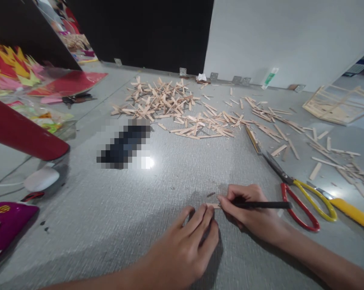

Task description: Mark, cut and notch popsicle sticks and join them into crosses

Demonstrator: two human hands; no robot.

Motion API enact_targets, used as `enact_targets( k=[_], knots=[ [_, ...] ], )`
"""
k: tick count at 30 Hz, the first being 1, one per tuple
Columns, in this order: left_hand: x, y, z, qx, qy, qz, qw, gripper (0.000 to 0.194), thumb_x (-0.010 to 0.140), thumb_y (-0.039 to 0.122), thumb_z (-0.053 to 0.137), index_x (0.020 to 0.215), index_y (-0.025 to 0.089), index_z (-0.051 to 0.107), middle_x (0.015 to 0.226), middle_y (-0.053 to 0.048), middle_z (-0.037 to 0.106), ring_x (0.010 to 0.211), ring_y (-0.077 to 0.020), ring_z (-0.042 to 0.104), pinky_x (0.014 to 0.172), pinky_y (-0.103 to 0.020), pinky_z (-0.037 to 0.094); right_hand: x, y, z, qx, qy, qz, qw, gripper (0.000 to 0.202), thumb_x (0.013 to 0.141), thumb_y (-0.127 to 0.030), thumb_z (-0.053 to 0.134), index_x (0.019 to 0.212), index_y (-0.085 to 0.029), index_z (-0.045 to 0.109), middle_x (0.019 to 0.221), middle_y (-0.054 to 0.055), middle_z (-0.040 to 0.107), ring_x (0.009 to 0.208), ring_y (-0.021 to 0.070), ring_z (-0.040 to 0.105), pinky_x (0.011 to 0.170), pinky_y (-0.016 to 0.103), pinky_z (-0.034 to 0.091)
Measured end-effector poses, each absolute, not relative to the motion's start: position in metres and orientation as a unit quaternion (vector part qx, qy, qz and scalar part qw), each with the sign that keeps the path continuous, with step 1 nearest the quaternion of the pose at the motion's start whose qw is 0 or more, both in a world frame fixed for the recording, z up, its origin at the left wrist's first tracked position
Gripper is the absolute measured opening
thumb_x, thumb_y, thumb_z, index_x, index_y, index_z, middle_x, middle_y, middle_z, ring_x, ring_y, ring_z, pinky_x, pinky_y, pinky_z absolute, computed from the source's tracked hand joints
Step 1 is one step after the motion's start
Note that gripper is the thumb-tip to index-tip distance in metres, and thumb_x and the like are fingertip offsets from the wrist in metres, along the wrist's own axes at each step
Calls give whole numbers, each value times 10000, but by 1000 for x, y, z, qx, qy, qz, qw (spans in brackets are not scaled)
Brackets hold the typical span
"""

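Observation:
My left hand point(188, 245) bends over a short flat wooden stick point(214, 206), pinning it to the surface with its fingertips. Most of that stick is covered by my fingers. Closed in a writing grip, my right hand point(251, 205) holds a black pen point(266, 205), which lies low with its back end pointing right. The pen's tip is at the stick's right end, partly hidden by my fingers. A small dark sliver point(211, 194) lies just beyond the stick. Scissors point(290, 180) with one red and one yellow handle lie right of my right hand.
Many wooden sticks point(163, 98) are heaped at the back and scattered rightward. A yellow-handled cutter point(351, 211) lies beyond the scissors. A wooden frame model point(335, 106) stands at the back right. A blurred-out dark object point(124, 145), white mouse-like device point(41, 179) and red leg point(27, 133) are leftward.

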State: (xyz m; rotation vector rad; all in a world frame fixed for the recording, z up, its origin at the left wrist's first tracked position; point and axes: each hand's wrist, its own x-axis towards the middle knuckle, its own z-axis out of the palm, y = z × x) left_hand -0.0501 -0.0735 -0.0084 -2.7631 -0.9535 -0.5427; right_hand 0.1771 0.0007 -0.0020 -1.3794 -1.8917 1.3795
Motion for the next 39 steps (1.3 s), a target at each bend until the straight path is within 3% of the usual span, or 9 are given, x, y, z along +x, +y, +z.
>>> enact_targets(
  k=[23,39],
  knots=[
    [-51,-77,-12,-926,-333,-170,55,315,1050,107,444,1294,59,639,1379,-226,679,1317,-319,613,1039,-467,520,172,2,9,-499,-723,433,202,454,977,-322,580,584,-241,368,442,-76,379,415,81,330,414,245,248],
    [-51,-75,-12,-925,-326,-181,69,353,1055,80,380,1278,49,651,1359,-218,694,1300,-324,617,1022,-482,511,173,1,10,-512,-699,459,195,432,987,-331,548,592,-238,401,400,-78,437,339,65,394,363,187,290]
  ],
)
